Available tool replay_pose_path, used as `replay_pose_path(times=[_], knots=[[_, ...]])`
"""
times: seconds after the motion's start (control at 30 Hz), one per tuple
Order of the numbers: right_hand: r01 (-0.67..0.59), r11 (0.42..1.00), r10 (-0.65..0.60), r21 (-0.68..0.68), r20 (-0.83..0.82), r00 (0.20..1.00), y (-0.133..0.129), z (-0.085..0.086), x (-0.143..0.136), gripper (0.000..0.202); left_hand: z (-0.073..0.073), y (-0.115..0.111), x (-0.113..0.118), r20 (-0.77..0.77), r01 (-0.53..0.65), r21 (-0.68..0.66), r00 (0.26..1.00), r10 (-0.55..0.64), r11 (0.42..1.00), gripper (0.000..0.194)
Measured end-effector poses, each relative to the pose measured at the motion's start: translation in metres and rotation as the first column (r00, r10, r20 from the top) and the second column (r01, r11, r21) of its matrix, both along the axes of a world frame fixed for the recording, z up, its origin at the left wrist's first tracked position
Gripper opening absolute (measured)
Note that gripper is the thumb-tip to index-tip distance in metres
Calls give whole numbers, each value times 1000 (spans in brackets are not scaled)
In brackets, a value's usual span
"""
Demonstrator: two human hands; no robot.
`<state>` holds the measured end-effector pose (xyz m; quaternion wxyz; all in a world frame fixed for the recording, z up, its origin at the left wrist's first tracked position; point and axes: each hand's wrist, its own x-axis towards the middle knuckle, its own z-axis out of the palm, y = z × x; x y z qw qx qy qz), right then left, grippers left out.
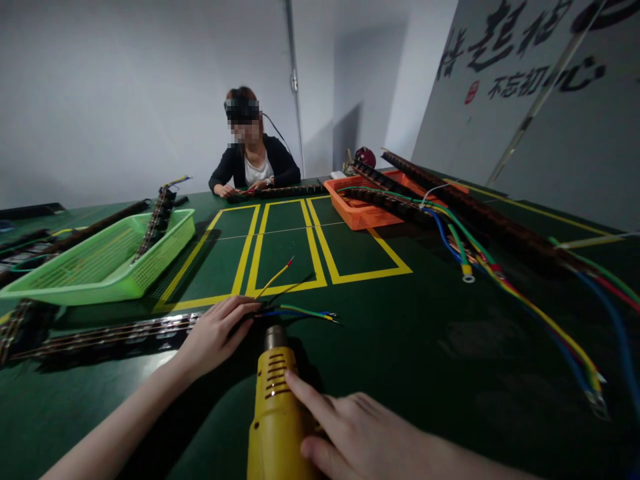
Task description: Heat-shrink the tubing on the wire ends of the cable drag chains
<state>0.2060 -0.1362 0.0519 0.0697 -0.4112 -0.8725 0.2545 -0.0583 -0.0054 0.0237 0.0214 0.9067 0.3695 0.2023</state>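
My left hand (pixel 219 333) is closed over the right end of a black cable chain (pixel 120 341) that lies along the green table. Thin wires (pixel 305 312) in blue, green and yellow stick out to the right beyond its fingers, and one yellow wire (pixel 274 279) with a red tip points up. A yellow heat gun (pixel 277 407) lies just below, its metal nozzle close to those wires. My right hand (pixel 357 423) grips the heat gun from the right, index finger stretched along its vents. The gun's handle is out of sight.
A green basket (pixel 85 290) with a cable chain stands at left. At right an orange basket (pixel 367 217) carries long cable chains, whose coloured wires (pixel 525 300) trail forward across the table. Yellow tape (pixel 370 276) marks rectangles mid-table. A co-worker (pixel 255 157) sits opposite, hands on another chain.
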Motion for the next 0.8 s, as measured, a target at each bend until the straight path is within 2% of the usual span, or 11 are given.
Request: replay_pose_path(times=[0.13, 0.3, 0.37, 0.43, 0.5, 0.57, 0.63, 0.7, 0.8], knots=[[40, 993, -41, -115, -6, 999, 4, 8, 9, 59, -1, 8, 9, -67, 57, 3, 996, -57, 998, 34], [112, 973, -116, -200, -9, 993, 8, 12, 17, 57, 16, 31, 49, -230, 67, -72, 970, -82, 995, 33], [194, 953, -196, -234, 13, 980, 8, 15, 15, 61, 17, 39, 65, -224, 105, -129, 966, -132, 986, 30], [304, 907, -305, -290, 45, 951, 8, 19, 11, 70, 14, 46, 76, -114, 138, -207, 980, -164, 968, 26], [388, 857, -387, -339, 75, 919, 7, 21, 6, 76, 8, 51, 79, 55, 144, -262, 989, -134, 954, 25], [420, 835, -421, -354, 79, 904, 6, 20, 0, 76, 2, 55, 77, 239, 121, -334, 970, -41, 935, 28], [443, 832, -454, -333, 49, 890, 4, 17, -5, 72, -2, 58, 73, 387, 92, -438, 917, 95, 894, 33], [465, 832, -486, -303, 6, 874, 3, 11, -8, 70, -5, 62, 70, 449, 60, -500, 871, 199, 864, 34], [454, 848, -483, -274, -45, 875, 2, 6, -9, 72, -8, 66, 73, 451, 19, -434, 870, 199, 901, 26]])
